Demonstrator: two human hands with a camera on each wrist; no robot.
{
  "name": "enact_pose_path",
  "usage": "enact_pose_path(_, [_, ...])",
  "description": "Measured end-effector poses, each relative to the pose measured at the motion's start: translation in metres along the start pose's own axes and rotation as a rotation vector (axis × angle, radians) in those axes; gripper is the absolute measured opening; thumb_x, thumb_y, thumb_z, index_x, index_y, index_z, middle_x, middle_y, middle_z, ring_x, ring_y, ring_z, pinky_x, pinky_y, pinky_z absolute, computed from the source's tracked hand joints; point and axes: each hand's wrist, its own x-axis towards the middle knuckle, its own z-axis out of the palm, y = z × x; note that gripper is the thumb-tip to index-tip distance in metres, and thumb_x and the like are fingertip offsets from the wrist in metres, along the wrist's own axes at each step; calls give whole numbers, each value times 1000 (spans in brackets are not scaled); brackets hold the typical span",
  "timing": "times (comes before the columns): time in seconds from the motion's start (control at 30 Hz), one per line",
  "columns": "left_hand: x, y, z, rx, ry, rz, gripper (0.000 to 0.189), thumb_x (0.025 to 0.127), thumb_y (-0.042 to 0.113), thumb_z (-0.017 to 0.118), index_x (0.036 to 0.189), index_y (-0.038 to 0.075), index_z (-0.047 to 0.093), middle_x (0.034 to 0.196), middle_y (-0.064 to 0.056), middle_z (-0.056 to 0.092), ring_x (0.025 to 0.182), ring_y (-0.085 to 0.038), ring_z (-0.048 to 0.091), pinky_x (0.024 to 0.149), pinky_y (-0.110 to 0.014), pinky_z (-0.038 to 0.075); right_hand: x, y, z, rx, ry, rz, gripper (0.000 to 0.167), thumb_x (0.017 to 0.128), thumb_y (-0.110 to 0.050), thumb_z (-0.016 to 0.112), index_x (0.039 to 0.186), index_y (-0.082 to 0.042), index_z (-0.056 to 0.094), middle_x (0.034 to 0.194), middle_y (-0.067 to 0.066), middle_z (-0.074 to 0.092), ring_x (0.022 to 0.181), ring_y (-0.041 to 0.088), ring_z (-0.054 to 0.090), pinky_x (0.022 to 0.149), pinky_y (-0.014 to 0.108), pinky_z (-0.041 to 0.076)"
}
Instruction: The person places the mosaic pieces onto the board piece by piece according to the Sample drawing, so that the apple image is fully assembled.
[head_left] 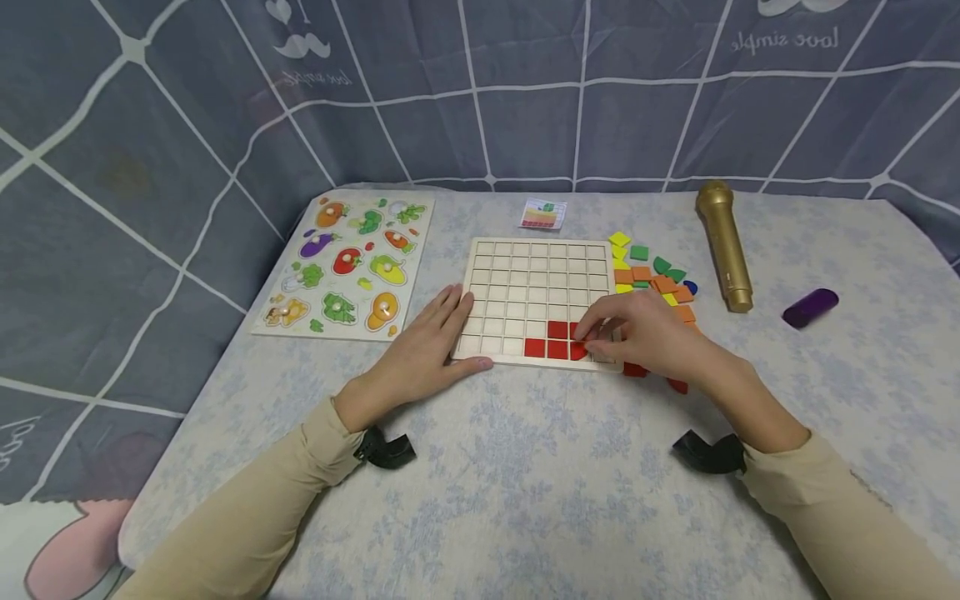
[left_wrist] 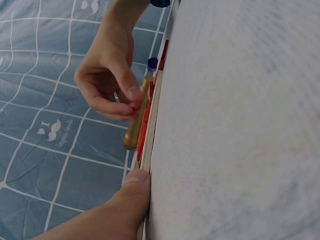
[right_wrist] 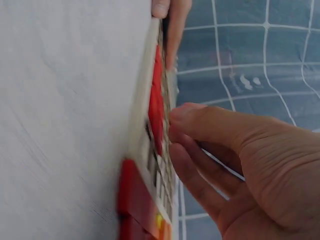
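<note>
Head view: you sit at a table covered in a pale cloth with a blue floral print (head_left: 480, 500), facing a grey-blue curtain with white grid lines (head_left: 525, 125). A pale wooden board with a grid of square cells (head_left: 517, 292) lies in the middle, between your hands. Red flat tiles (head_left: 557, 348) sit in its near rows, toward the right. Your left hand (head_left: 423, 346) is spread, fingers extended, touching the board's left edge and near-left corner; it grips nothing. Your right hand (head_left: 641, 333) is over the near-right cells, fingers bent and thumb close to the fingertips. A loose heap of yellow, green, orange, blue and red pieces (head_left: 663, 283) lies along the board's right side. Farther right are a gold microphone (head_left: 726, 250) and a purple cylinder (head_left: 811, 308). A small printed card (head_left: 543, 214) lies beyond the board; a white vegetable puzzle (head_left: 341, 283) is at far left.

Left wrist view: your left thumb touches the board's edge. Red shows at your right fingertips; whether they hold a tile, you cannot tell.

Right wrist view: your right thumb and fingers are nearly together beside the red tiles, blurred.
</note>
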Motion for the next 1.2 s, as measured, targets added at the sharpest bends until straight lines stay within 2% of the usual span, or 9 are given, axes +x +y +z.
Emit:
enact_pose_path(0.07, [1, 0, 0, 0, -3, -4, 102, 100, 62, 61, 169, 3, 14, 176, -19, 8, 165, -32, 5, 133, -50, 16, -2, 2, -6, -24, 45, 36, 16, 89, -6, 84, 101, -15, 81, 96, -4, 78, 86, 13, 69, 77, 35, 59])
enact_pose_path(0.17, [1, 0, 0, -1, -7, -7, 102, 100, 62, 61, 169, 3, 14, 177, -19, 8, 165, -31, 4, 133, -49, 15, -7, 6, -16, -80, 98, 137, 14, 90, -9, 83, 104, -11, 81, 99, 3, 78, 91, 20, 72, 84, 44, 60])
enact_pose_path(0.27, [1, 0, 0, 2, -8, -7, 102, 100, 62, 62, 169, 3, 14, 177, -19, 8, 165, -32, 4, 133, -48, 16, -9, 13, -23, -134, 114, 222, 19, 91, -11, 82, 109, -5, 80, 104, 13, 77, 95, 29, 72, 87, 51, 60])
enact_pose_path(0.37, [0, 0, 0, 3, -6, -7, 103, 100, 62, 62, 168, 2, 14, 176, -20, 9, 165, -32, 5, 133, -49, 16, -10, 21, -24, -168, 135, 268, 24, 91, -14, 82, 112, -3, 79, 105, 17, 76, 96, 33, 71, 89, 54, 59])
enact_pose_path(0.6, [0, -1, 0, -1, -1, -8, 102, 100, 62, 62, 169, 3, 14, 176, -20, 9, 165, -32, 5, 133, -49, 16, -10, 36, -15, -159, 209, 289, 29, 94, -17, 80, 116, 1, 76, 107, 21, 76, 96, 37, 72, 91, 56, 59])
enact_pose_path(0.87, [0, -1, 0, -2, -10, -12, 101, 101, 62, 61, 169, 4, 14, 177, -19, 9, 165, -31, 4, 133, -49, 16, -10, 36, -11, -126, 259, 275, 21, 93, -13, 80, 110, -2, 76, 98, 16, 77, 91, 32, 72, 89, 56, 61])
enact_pose_path(1.07, [0, 0, 0, -1, -12, -14, 101, 101, 62, 61, 169, 3, 14, 177, -19, 8, 165, -31, 4, 133, -49, 15, -10, 36, -10, -143, 262, 282, 23, 93, -11, 80, 113, 0, 76, 105, 20, 74, 94, 34, 70, 88, 55, 59])
enact_pose_path(1.2, [0, 0, 0, 0, -13, -11, 102, 101, 62, 61, 169, 3, 14, 177, -19, 8, 165, -31, 4, 133, -48, 15, -11, 38, -10, -155, 269, 302, 25, 93, -14, 81, 113, 0, 77, 105, 21, 74, 92, 33, 67, 84, 48, 56])
